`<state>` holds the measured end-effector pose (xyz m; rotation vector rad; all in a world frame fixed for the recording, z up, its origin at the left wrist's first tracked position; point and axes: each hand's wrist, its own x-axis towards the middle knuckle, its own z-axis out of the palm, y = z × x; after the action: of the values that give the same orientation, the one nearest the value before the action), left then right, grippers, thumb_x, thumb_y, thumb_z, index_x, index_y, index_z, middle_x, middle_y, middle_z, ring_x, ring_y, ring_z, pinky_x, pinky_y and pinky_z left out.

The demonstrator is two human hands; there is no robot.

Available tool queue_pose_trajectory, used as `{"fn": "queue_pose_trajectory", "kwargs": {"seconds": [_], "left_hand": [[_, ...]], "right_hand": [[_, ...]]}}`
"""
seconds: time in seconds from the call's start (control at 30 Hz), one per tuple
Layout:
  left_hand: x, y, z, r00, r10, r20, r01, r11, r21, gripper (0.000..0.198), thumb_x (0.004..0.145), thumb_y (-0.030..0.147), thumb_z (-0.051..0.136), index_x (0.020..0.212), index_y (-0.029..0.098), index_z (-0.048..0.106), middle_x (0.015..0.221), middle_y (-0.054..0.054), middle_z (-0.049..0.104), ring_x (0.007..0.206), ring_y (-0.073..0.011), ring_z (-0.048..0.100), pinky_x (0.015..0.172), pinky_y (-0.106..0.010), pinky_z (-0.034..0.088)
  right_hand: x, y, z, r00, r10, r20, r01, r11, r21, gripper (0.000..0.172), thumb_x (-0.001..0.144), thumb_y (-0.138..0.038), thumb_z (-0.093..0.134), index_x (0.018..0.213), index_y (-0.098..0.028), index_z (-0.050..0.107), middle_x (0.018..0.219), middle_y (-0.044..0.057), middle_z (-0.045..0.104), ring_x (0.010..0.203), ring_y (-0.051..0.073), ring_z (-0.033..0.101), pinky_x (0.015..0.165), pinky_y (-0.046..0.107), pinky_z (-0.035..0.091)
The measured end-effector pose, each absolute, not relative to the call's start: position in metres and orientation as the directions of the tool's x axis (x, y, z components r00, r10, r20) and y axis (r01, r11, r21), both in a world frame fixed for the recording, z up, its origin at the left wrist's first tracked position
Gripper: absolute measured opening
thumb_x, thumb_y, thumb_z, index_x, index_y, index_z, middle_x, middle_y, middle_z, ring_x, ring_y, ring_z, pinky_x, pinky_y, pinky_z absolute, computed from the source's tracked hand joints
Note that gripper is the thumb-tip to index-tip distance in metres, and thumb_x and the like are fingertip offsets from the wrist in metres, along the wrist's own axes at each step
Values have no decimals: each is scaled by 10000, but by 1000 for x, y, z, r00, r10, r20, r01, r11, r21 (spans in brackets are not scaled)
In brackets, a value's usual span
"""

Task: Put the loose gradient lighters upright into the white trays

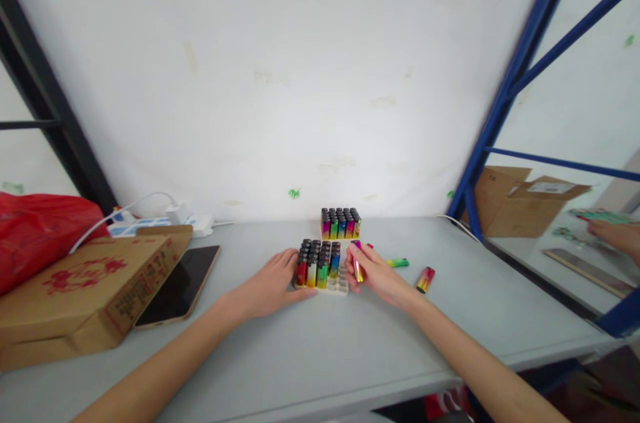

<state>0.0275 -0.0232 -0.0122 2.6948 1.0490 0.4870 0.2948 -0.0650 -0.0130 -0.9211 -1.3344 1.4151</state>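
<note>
A pale tray (341,289) with small compartments stands on the grey table, partly filled with upright coloured lighters (312,263). My left hand (273,283) rests at the tray's left side, its thumb along the front edge and its fingers by the lighters. Over the tray's right side, my right hand (373,273) holds a purple and yellow lighter (358,263) nearly upright between thumb and fingers. Behind stands a full block of lighters (341,224). To the right lie a green lighter (398,263) and a red and yellow one (425,280).
A cardboard box (85,283), a black tablet (180,286), a red bag (50,229) and a power strip (200,225) are at the left. A blue frame (493,123) rises at the right, with another person's hand (617,236) beyond it.
</note>
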Motion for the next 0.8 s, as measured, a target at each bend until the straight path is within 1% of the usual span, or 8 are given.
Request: {"fn": "queue_pose_trajectory", "kwargs": {"seconds": [0.1,0.17,0.27,0.4,0.5,0.6,0.67,0.8], "left_hand": [[27,-23,-13,698,678,231,609,-731,308,683,941,678,590,1425,199,529,1453,-160,568,1359,-359,523,1170,-524,423],[27,-22,-14,702,672,236,603,-737,304,683,942,683,587,1427,204,528,1448,-159,572,1355,-358,526,1164,-525,430],[26,-20,-16,701,663,263,590,-746,309,688,931,695,594,1423,219,535,1435,-149,584,1350,-357,530,1153,-522,444],[25,-20,-17,698,663,271,582,-745,326,674,927,686,607,1410,220,553,1433,-144,592,1357,-355,531,1170,-515,435],[26,-22,-13,692,681,238,601,-727,334,670,929,666,619,1418,213,546,1452,-145,581,1373,-353,521,1195,-512,410],[27,-24,-10,690,690,219,613,-718,330,665,932,661,618,1418,214,540,1457,-143,576,1378,-352,518,1196,-511,409],[27,-24,-10,693,687,219,615,-722,317,658,933,656,621,1418,218,538,1454,-140,579,1377,-348,519,1196,-505,409],[26,-22,-13,694,682,229,613,-727,309,680,936,660,615,1442,218,514,1476,-147,561,1387,-343,510,1201,-505,400]], "right_hand": [[290,-64,-17,-260,965,29,-64,13,-998,596,816,-790,659,818,-238,436,654,-89,412,488,67,322,435,193,272],[290,-61,-20,-199,978,58,42,68,-997,612,823,-820,613,775,-242,416,607,-97,350,481,76,283,426,200,243],[292,-59,-23,-93,981,172,238,189,-953,620,890,-805,509,656,-240,408,537,-66,354,481,102,317,431,238,245],[295,-59,-23,-29,959,284,414,270,-869,571,937,-663,501,573,-242,373,503,-38,378,514,123,368,487,267,273],[296,-61,-22,-53,940,337,478,320,-818,478,929,-556,484,585,-243,377,525,-29,413,534,132,393,509,271,284],[295,-63,-23,-83,934,346,529,336,-779,421,931,-492,459,601,-243,376,538,-21,435,551,141,413,515,270,284],[294,-63,-23,-85,933,349,556,335,-761,424,949,-495,448,616,-242,383,551,-18,451,564,145,426,523,269,291],[292,-65,-21,-100,928,358,550,352,-757,464,1007,-588,434,700,-240,413,599,-23,502,584,150,466,542,267,329]]}}
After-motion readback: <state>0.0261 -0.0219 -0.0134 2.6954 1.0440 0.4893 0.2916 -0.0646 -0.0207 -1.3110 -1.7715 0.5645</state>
